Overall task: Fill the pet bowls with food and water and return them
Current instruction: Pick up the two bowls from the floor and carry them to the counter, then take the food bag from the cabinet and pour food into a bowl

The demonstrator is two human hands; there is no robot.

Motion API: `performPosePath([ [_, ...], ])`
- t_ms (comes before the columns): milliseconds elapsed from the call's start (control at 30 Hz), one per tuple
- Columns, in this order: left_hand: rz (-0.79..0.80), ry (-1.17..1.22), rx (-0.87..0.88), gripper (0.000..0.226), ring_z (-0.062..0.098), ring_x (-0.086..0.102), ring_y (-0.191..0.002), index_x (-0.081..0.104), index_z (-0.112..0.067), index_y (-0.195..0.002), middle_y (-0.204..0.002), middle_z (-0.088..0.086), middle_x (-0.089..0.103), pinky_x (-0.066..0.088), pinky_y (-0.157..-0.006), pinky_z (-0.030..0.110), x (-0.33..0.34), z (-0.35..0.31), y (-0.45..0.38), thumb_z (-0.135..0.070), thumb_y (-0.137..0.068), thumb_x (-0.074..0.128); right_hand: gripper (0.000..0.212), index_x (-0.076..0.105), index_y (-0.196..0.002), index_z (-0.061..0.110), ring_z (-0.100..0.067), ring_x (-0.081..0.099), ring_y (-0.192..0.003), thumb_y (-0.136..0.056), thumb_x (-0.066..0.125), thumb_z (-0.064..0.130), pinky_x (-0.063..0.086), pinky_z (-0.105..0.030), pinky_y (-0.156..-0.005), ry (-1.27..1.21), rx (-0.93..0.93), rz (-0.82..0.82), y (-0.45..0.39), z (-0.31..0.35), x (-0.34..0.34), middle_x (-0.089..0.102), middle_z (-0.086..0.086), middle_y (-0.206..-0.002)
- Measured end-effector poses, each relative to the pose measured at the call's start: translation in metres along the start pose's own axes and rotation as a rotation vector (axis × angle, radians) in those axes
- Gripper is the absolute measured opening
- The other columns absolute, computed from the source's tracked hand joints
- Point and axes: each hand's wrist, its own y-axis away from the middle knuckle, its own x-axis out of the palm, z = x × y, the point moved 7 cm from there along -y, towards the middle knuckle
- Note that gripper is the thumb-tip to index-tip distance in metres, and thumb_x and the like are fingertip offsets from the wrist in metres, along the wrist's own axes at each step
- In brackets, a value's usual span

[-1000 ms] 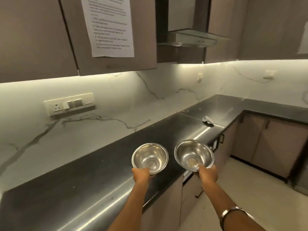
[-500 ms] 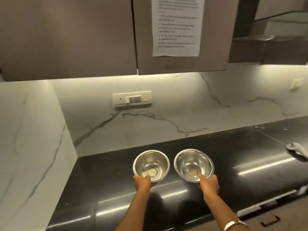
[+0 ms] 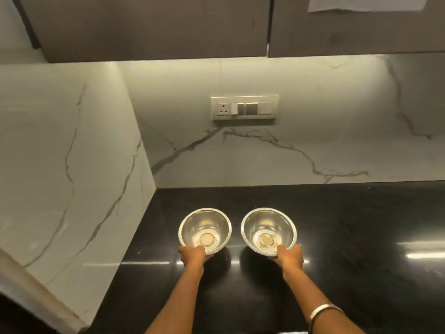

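Observation:
Two shiny steel pet bowls are held side by side over the black counter. My left hand grips the near rim of the left bowl. The near rim of the right bowl is gripped by my right hand, which wears a metal bangle at the wrist. Both bowls hold no food or water; only a pale round patch shows at each bottom. I cannot tell whether the bowls rest on the counter or hover just above it.
A marble backsplash with a white switch and socket plate rises behind the counter. A marble side wall closes the counter's left end. Brown upper cabinets hang overhead, with a paper sheet taped at top right.
The view has swung left along the counter toward the corner. Both hands kept hold of the bowls, which now sit lower and closer to the counter near the side wall.

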Motion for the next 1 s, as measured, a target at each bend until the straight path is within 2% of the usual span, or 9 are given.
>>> performPosePath([
  [200, -0.088, 0.035, -0.037, 0.069, 0.048, 0.063, -0.108, 0.030, -0.005, -0.143, -0.139, 0.028, 0.048, 0.061, -0.069, 0.048, -0.029, 0.008, -0.016, 0.020, -0.083, 0.052, 0.040, 0.046, -0.123, 0.008, -0.038, 0.063, -0.098, -0.086, 0.062, 0.006, 0.060, -0.050, -0.072, 0.048, 0.016, 0.112, 0.011, 0.002, 0.043, 0.059, -0.018, -0.114],
  [567, -0.133, 0.031, -0.055, 0.070, 0.045, 0.067, -0.102, 0.031, -0.010, -0.144, -0.135, 0.026, 0.053, 0.063, -0.070, 0.047, -0.035, 0.015, -0.021, 0.015, -0.084, 0.057, 0.046, 0.042, -0.130, 0.007, -0.039, 0.062, -0.101, -0.088, 0.059, 0.002, 0.059, -0.036, -0.056, 0.059, 0.044, 0.156, 0.004, -0.008, 0.051, 0.055, -0.020, -0.121],
  [800, -0.127, -0.006, -0.076, 0.061, 0.044, 0.064, -0.108, 0.032, -0.005, -0.143, -0.135, 0.026, 0.053, 0.061, -0.068, 0.043, -0.036, 0.010, -0.018, 0.010, -0.089, 0.056, 0.042, 0.041, -0.128, 0.002, -0.041, 0.062, -0.100, -0.089, 0.055, 0.000, 0.060, -0.040, -0.053, 0.092, 0.055, 0.191, -0.002, -0.006, 0.052, 0.054, -0.023, -0.123],
  [833, -0.136, -0.018, -0.080, 0.061, 0.044, 0.063, -0.110, 0.033, -0.005, -0.142, -0.137, 0.025, 0.051, 0.061, -0.067, 0.044, -0.038, 0.010, -0.017, 0.008, -0.088, 0.057, 0.042, 0.039, -0.128, 0.001, -0.042, 0.061, -0.102, -0.090, 0.055, 0.003, 0.060, -0.042, -0.056, 0.119, 0.058, 0.180, 0.000, -0.004, 0.050, 0.052, -0.024, -0.125],
  [900, -0.188, -0.067, -0.078, 0.061, 0.045, 0.059, -0.115, 0.032, -0.003, -0.142, -0.143, 0.025, 0.043, 0.060, -0.069, 0.045, -0.042, 0.004, -0.010, -0.001, -0.088, 0.059, 0.047, 0.033, -0.131, -0.002, -0.043, 0.058, -0.107, -0.092, 0.054, 0.013, 0.058, -0.048, -0.074, 0.228, 0.046, 0.127, 0.004, 0.004, 0.045, 0.049, -0.026, -0.129],
  [967, -0.278, -0.171, -0.047, 0.063, 0.046, 0.049, -0.124, 0.030, 0.004, -0.143, -0.148, 0.026, 0.031, 0.054, -0.090, 0.050, -0.050, -0.006, -0.001, -0.007, -0.089, 0.059, 0.052, 0.029, -0.134, -0.005, -0.045, 0.049, -0.117, -0.094, 0.051, 0.022, 0.048, -0.050, -0.093, 0.358, 0.000, 0.054, 0.006, 0.016, 0.037, 0.042, -0.029, -0.135],
  [1000, -0.323, -0.230, -0.028, 0.063, 0.046, 0.042, -0.130, 0.029, 0.007, -0.143, -0.150, 0.027, 0.026, 0.047, -0.101, 0.050, -0.052, -0.012, 0.004, -0.009, -0.090, 0.059, 0.053, 0.030, -0.134, -0.005, -0.046, 0.044, -0.122, -0.094, 0.049, 0.024, 0.042, -0.049, -0.097, 0.407, -0.037, 0.020, 0.009, 0.026, 0.033, 0.038, -0.029, -0.138],
])
